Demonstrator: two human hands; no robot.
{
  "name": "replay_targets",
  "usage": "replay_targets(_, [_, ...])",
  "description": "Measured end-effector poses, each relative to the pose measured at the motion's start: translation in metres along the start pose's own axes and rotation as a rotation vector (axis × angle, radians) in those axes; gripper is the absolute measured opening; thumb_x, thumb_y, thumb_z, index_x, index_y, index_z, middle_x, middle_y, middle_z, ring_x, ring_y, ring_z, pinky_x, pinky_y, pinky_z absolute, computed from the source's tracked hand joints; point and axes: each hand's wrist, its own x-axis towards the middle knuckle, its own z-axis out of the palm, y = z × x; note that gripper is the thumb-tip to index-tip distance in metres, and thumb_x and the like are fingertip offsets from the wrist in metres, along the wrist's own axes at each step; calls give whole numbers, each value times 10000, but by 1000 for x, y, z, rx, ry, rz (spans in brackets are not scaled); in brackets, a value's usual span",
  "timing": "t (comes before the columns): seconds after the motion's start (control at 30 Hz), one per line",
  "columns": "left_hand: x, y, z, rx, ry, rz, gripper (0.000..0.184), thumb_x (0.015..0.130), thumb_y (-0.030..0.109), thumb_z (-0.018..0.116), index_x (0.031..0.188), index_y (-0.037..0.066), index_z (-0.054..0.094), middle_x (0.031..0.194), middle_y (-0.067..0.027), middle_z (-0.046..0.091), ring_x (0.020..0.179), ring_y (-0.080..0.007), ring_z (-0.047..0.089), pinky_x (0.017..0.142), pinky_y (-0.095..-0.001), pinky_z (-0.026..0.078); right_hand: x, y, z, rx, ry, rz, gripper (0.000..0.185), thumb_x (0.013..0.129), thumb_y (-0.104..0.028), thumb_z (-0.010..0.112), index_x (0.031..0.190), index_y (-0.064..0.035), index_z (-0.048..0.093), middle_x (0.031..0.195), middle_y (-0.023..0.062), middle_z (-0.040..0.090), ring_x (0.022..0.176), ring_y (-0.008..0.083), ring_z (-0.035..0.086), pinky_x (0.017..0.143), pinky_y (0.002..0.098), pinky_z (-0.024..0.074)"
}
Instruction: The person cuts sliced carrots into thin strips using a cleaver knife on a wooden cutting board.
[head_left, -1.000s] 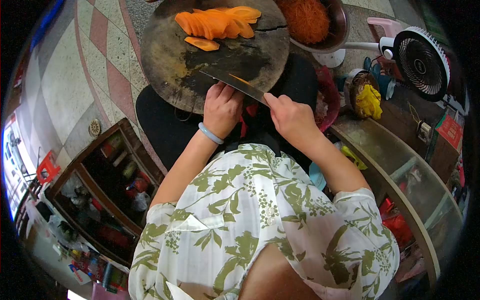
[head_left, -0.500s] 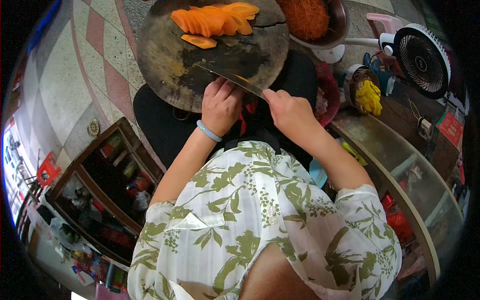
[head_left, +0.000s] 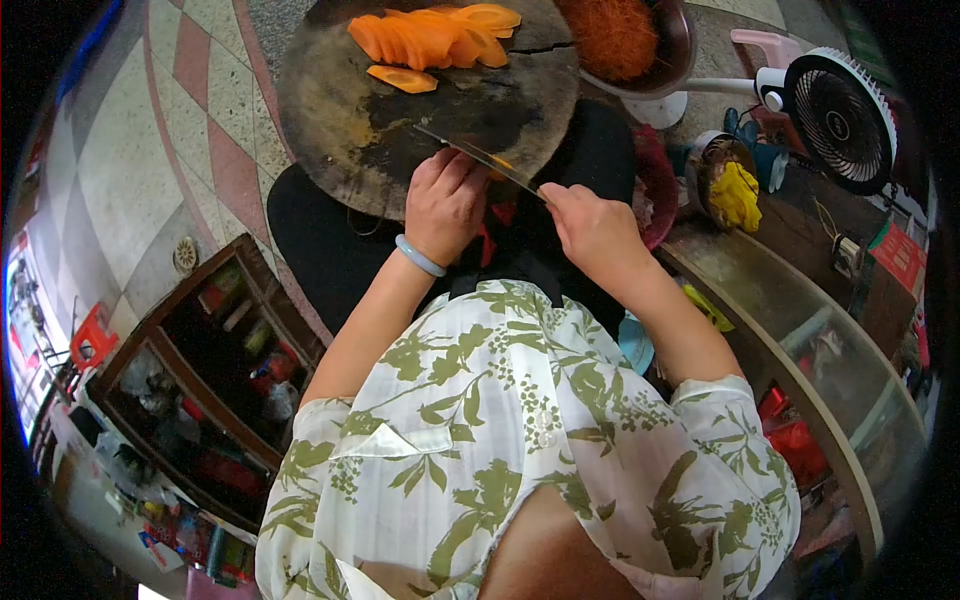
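Note:
A round wooden chopping board lies across my lap, with a crack at its right side. My right hand is closed around the handle of a knife, whose blade slants up and left over the board's near part. Against the blade, my left hand has its fingers curled around a carrot piece; only a bit of orange shows and the fingers hide the rest. Further back on the board lies a fanned row of carrot slices. One loose carrot slice sits just in front of them.
A metal bowl of shredded carrot stands at the back right. Beyond it are a fan, a pot with a yellow cloth and a red basin. A glass-topped cabinet is on the right, a dark wooden cabinet on the left.
The knife has shifted slightly right and its blade is turned more edge-on. My right hand has moved a little right and nearer to me. My left hand stays almost in place.

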Motion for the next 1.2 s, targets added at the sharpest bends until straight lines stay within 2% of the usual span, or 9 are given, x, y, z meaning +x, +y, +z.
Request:
replay_targets(0.2, [-1,-1,1,-11,21,-13,314,740,56,719,1053,72,707,1146,-90,647,1093,-312,604,917,-412,492,-1,-1,2,-17,-29,-12,97,891,-104,592,985,-85,582,735,104,601,589,315,652,496,425,537])
replay_targets(0.4, [1,1,-1,2,10,-19,307,752,58,707,1059,65,696,1115,-88,648,1077,-308,606,916,-410,492,6,-2,11,-11,-77,60,119,897,-120,595,1005,-69,600,755,132,640,675,333,689,548,443,555])
replay_targets(0.5, [2,3,-2,11,-25,-26,307,758,59,702,1066,59,692,1117,-92,648,1076,-307,608,919,-410,491,7,6,15,142,-32,119,189,927,-135,617,1107,-90,647,914,137,692,784,342,686,655,438,560])
replay_targets(0.6, [2,2,-3,17,-7,-22,314,760,57,704,1074,52,689,1124,-99,649,1084,-306,609,920,-408,491,6,3,12,160,-44,155,188,927,-139,622,1100,-80,661,968,146,704,817,352,691,690,435,566])
replay_targets(0.8, [-4,-1,4,-8,31,-12,351,742,51,718,1091,51,691,1144,-101,650,1118,-309,604,929,-407,493,-1,0,0,11,-133,77,222,916,-129,633,1135,-89,642,900,140,691,781,347,685,653,443,562])
replay_targets(1.0, [-4,-1,1,-16,25,-16,349,736,60,725,1084,52,698,1162,-103,649,1127,-311,599,942,-411,489,6,0,11,-2,-114,73,234,913,-133,633,1145,-97,630,858,134,679,745,339,680,618,434,556])
replay_targets(1.1, [-3,-2,3,-9,-5,-26,328,747,66,719,1074,52,697,1159,-103,652,1124,-306,602,944,-409,486,11,-5,7,11,-169,134,212,924,-144,620,1126,-85,644,891,149,694,778,357,684,648,446,557])
replay_targets(1.2, [-3,-1,3,15,2,-23,314,756,68,713,1069,52,694,1142,-98,656,1110,-298,609,941,-405,485,10,1,13,178,-78,179,195,935,-155,606,1097,-62,661,938,169,705,817,380,683,695,461,557])
